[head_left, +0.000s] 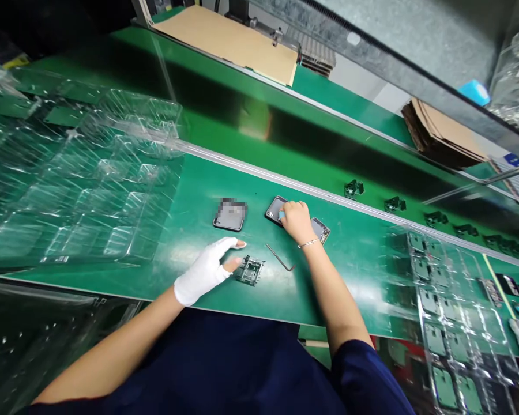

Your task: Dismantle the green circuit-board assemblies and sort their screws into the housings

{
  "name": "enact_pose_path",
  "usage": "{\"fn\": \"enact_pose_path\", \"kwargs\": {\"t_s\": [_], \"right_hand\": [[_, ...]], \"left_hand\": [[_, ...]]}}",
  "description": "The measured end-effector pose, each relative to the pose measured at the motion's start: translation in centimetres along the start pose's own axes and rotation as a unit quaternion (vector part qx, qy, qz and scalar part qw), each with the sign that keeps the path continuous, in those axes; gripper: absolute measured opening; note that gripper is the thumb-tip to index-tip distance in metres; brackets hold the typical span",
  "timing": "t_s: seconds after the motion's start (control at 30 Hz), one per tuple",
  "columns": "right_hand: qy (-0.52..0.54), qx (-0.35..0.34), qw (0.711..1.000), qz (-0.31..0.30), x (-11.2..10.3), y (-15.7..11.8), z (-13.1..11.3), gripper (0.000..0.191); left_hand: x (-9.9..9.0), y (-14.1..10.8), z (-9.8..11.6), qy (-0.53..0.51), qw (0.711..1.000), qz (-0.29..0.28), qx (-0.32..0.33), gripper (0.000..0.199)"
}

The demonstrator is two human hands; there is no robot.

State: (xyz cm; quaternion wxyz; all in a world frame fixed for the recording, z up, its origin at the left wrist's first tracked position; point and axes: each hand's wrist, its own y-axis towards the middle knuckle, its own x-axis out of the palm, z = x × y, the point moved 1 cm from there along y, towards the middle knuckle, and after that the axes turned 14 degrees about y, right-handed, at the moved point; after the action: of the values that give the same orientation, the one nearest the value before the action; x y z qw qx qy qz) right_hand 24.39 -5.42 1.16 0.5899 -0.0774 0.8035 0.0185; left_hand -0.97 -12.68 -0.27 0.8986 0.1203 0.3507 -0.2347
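Left hand (205,266): white-gloved, toward the desk's (199,187) near edge; thumb and forefinger parted, nothing grasped that I can see.
Circuit board (251,271): toward the near edge, at the left thumb; contact I cannot tell.
Right hand (297,220): bare, toward the far edge, fingers bent over a black-rimmed housing (274,207). Clenched or just resting, I cannot tell.
Second housing (320,229): shows right of the wrist; whether joined, hidden from me.
Loose housing (230,218): apart, left of the right hand, toward the far edge.
Hex key (279,257): between board and right forearm.
Board risk: a careless thumb push could bend its protruding bits.
Key risk: a low forearm sweep could drive it into the board.
Housing risk: I judge that lopsided pressure could skid it into its neighbour and scratch both.
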Motion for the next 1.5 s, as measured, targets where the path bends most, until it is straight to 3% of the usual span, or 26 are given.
{"fn": "enact_pose_path", "kwargs": {"t_s": [0.07, 0.13, 0.2, 0.27, 0.43, 0.77, 0.87, 1.0, 1.1, 1.17, 1.3, 1.5], "right_hand": [[0.119, -0.037, 0.992, 0.033, -0.5, -1.9, -0.6, 0.016], [0.260, -0.083, 0.960, 0.062, -0.6, -4.3, -1.6, 0.012], [0.346, -0.119, 0.928, 0.064, -0.4, -6.9, -2.7, 0.011], [0.376, -0.144, 0.914, 0.049, 0.4, -9.0, -3.7, 0.011], [0.363, -0.165, 0.915, 0.053, 2.7, -11.4, -5.0, 0.010], [0.274, -0.167, 0.945, 0.060, 4.3, -11.6, -4.9, 0.017], [0.259, -0.167, 0.949, 0.069, 4.5, -11.8, -5.0, 0.019], [0.342, -0.113, 0.931, 0.067, 4.1, -11.9, -5.2, 0.017], [0.396, -0.060, 0.915, 0.040, 3.8, -11.9, -5.5, 0.018], [0.388, -0.057, 0.919, 0.026, 3.7, -11.9, -5.8, 0.018], [0.327, -0.086, 0.941, 0.012, 3.5, -11.8, -6.8, 0.020], [0.268, -0.119, 0.956, -0.013, 2.9, -11.5, -7.8, 0.024]], "left_hand": [[0.4, -0.4, -0.2, -0.004, 0.998, -0.038, 0.046, 0.058], [1.2, -0.8, -0.3, 0.009, 0.994, -0.080, 0.068, 0.074], [2.2, -1.0, -0.4, 0.033, 0.994, -0.088, 0.061, 0.071], [2.9, -0.9, -0.2, 0.047, 0.996, -0.058, 0.047, 0.057], [3.2, -0.3, 0.7, 0.060, 0.997, 0.005, 0.055, 0.039], [2.7, -0.3, 2.2, 0.222, 0.962, 0.060, 0.147, 0.037], [2.8, -0.3, 2.4, 0.250, 0.955, 0.052, 0.151, 0.036], [2.5, -0.4, 2.2, 0.166, 0.979, 0.021, 0.119, 0.040], [1.6, -0.2, 2.3, 0.073, 0.992, -0.055, 0.085, 0.053], [0.9, 0.2, 2.7, 0.055, 0.990, -0.114, 0.059, 0.046], [-0.1, 1.3, 3.8, 0.173, 0.974, -0.142, 0.043, 0.017], [0.2, 1.7, 4.1, 0.293, 0.944, -0.118, 0.091, 0.014]]}}
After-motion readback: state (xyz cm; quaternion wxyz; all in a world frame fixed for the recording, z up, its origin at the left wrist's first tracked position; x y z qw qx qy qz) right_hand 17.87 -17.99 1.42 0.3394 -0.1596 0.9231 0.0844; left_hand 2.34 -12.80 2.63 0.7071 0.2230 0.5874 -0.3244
